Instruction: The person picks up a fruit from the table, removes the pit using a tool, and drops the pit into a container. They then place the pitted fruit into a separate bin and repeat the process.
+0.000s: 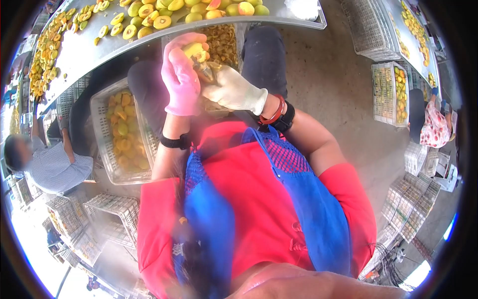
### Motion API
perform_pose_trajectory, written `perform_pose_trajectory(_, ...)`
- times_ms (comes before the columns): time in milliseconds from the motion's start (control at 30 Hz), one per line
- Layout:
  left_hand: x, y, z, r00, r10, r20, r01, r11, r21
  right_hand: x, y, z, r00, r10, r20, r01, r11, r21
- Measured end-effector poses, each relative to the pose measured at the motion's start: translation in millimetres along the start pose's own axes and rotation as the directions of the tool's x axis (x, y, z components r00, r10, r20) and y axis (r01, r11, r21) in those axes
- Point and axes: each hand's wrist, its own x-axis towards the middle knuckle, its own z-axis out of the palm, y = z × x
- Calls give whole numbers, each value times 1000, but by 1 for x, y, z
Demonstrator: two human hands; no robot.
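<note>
My left hand (180, 74), in a pink glove, is closed around a cut yellow peach (196, 51) in front of my chest. Beside it, my right hand (233, 90) wears a white glove and is wrapped round a small metal tool (208, 73). The tool's end meets the underside of the peach, and its exact shape is partly hidden by my fingers. Below both hands, between my knees, a crate holds brown peach pits (219, 42). Many halved peaches (162, 22) lie on the metal table (144, 40) ahead, some with pits showing.
A white crate of peach pieces (122, 130) stands by my left leg. Stacked crates (366, 30) and a filled crate (390, 94) are to the right. One person (57, 164) sits at the left, another (432, 124) at the far right. A white bag (302, 8) rests on the table.
</note>
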Motion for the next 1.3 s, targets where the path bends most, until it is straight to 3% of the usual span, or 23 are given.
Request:
perform_pose_trajectory(100, -1, -1, -3, 999, -19, 32, 21, 998, -63, -5, -14, -10, 973, 160, 166, -182, 975, 127)
perform_pose_trajectory(167, -2, 1, -5, 997, -46, 54, 51, 994, -92, -7, -15, -20, 877, 379, 295, -445, 873, 200)
perform_pose_trajectory(233, -3, 10, -4, 992, -103, 70, 110, 988, -104, -7, -22, -25, 811, 459, 364, -546, 816, 189)
perform_pose_trajectory(267, -4, 8, -5, 992, -108, 72, 113, 990, -81, -4, -12, -20, 949, 215, 229, -244, 964, 108)
perform_pose_trajectory(300, -2, 4, -8, 991, -109, 75, 114, 992, -57, 2, 8, -12, 989, -79, 122, 81, 997, -15)
perform_pose_trajectory(367, -5, -3, -12, 989, -130, 75, 134, 990, -50, 6, 31, -3, 928, -369, 54, 373, 919, -129)
perform_pose_trajectory(400, -6, -5, -13, 987, -147, 72, 152, 986, -67, 7, 30, 0, 931, -360, 53, 364, 927, -95)
perform_pose_trajectory(467, -5, -5, -15, 983, -159, 93, 168, 981, -94, 6, 25, -6, 984, -88, 153, 67, 988, 141)
perform_pose_trajectory(500, -6, 0, -15, 980, -161, 115, 173, 980, -102, -1, 3, -14, 941, 159, 300, -251, 921, 300)
perform_pose_trajectory(533, -7, 3, -15, 977, -162, 136, 177, 978, -111, -8, -14, -19, 808, 350, 474, -549, 740, 390)
perform_pose_trajectory(667, 0, 1, -22, 956, -171, 238, 161, 985, 59, -10, -18, -17, 834, 295, 465, -493, 776, 392)
perform_pose_trajectory(800, 2, 4, -31, 888, -280, 366, 257, 960, 111, -10, -4, -17, 761, 289, 580, -575, 715, 398)
perform_pose_trajectory(900, 1, 3, -29, 919, -287, 271, 276, 958, 79, -13, -9, -13, 775, 338, 533, -575, 728, 374)
perform_pose_trajectory(967, 9, 2, -35, 946, -321, 50, 324, 942, -86, -8, 8, -14, 736, 287, 612, -596, 703, 388)
perform_pose_trajectory(1000, 17, 2, -40, 934, -348, -87, 328, 927, -182, -9, 18, -9, 773, 303, 557, -551, 756, 354)
perform_pose_trajectory(1033, 21, 6, -55, 935, -306, -181, 278, 946, -166, -12, 24, -3, 811, 315, 494, -504, 805, 314)
perform_pose_trajectory(1100, 23, 4, -106, 885, -182, -428, 223, 974, 47, -16, 23, -5, 860, 336, 384, -431, 881, 194)
perform_pose_trajectory(1133, 19, 26, -122, 888, -132, -440, 216, 965, 146, -14, 22, -6, 901, 314, 299, -357, 929, 99)
perform_pose_trajectory(1167, 13, 29, -158, 868, -12, -496, 282, 835, 473, -13, 22, -6, 936, 279, 213, -285, 958, -2)
perform_pose_trajectory(1200, 15, 55, -156, 740, -26, -672, 559, 580, 593, -11, 22, -8, 965, 230, 127, -217, 970, -109)
perform_pose_trajectory(1233, 9, 54, -196, 782, 55, -621, 597, 223, 771, -7, 45, -16, 927, 339, 161, -280, 910, -307)
perform_pose_trajectory(1300, 9, 53, -229, 792, 125, -597, 591, 84, 802, -3, 56, -17, 868, 483, 116, -401, 820, -409)
